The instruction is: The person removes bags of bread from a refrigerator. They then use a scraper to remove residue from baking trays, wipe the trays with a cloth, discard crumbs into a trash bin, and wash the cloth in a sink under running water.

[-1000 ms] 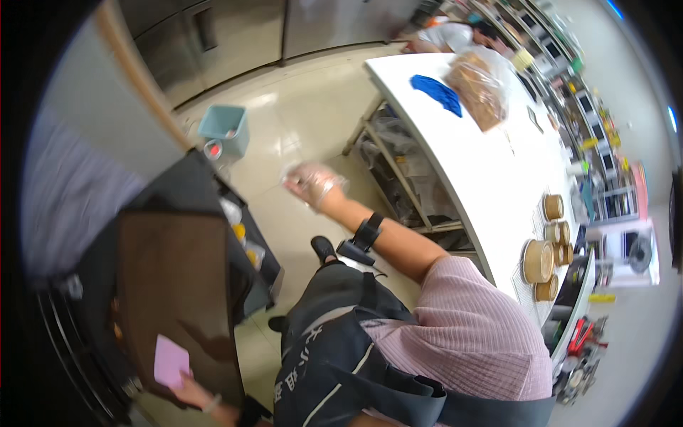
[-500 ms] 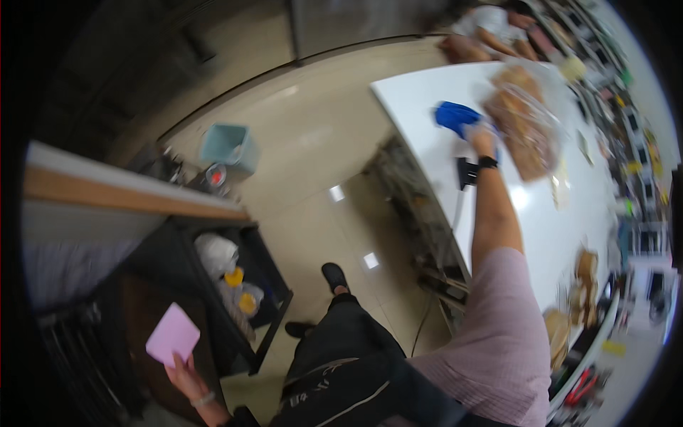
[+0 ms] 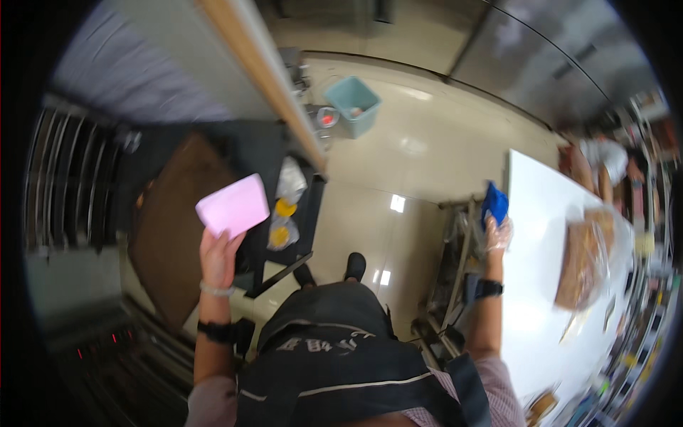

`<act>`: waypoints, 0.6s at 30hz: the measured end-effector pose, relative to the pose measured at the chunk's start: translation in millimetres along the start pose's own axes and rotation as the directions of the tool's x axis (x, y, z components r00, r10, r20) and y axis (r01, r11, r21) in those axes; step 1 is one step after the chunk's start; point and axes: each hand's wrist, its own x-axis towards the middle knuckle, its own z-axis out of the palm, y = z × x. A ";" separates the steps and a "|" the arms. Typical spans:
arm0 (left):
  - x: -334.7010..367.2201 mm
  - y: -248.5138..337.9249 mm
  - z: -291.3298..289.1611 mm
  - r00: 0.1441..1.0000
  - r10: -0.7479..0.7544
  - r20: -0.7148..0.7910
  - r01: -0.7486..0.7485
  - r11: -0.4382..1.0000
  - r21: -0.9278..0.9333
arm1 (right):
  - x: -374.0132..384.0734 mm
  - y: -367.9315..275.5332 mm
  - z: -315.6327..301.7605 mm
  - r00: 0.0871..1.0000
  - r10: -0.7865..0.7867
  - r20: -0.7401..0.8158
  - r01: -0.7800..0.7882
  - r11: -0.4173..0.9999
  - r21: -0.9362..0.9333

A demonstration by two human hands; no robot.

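Observation:
My left hand (image 3: 218,257) is closed on the lower edge of a flat pink rectangular pad (image 3: 235,204) with rounded corners; I cannot tell its material. It is held up over a dark shelf surface with a brown board (image 3: 174,242) on it. Out to the right, my right hand (image 3: 499,235) wears a clear plastic glove. Its fingers grip a bunched blue cloth (image 3: 494,203), which hangs by the left edge of the white table (image 3: 533,341).
Clear-bagged loaf-like brown food (image 3: 582,263) lies on the table. An open dark drawer (image 3: 311,213) holds bags and yellow items. A pale teal bin (image 3: 353,107) stands on the floor. Another person (image 3: 605,160) crouches beyond the table.
My view has swung to the right. My right hand has drawn the blue cloth from over the tabletop back to its left edge. The pink pad has come up, still in my left hand.

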 end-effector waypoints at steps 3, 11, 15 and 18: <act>-0.3 13.6 3.1 0.999 0.028 0.034 -0.027 0.999 -0.027 | -44.8 -131.3 97.5 0.969 -0.153 0.195 0.089 0.949 0.302; -47.1 36.1 -51.5 0.915 0.393 -0.089 -0.372 0.909 0.188 | -190.6 -437.2 279.0 0.366 -0.872 0.326 0.679 0.490 0.546; -75.3 69.8 -111.6 0.911 0.340 -0.231 -0.355 0.935 -0.022 | -227.4 -475.8 357.1 0.505 -0.774 0.381 0.629 0.633 0.452; -105.9 88.9 -143.6 0.870 0.378 -0.317 -0.416 0.907 -0.061 | -212.7 -466.9 402.9 0.621 -0.500 0.604 0.186 0.842 0.506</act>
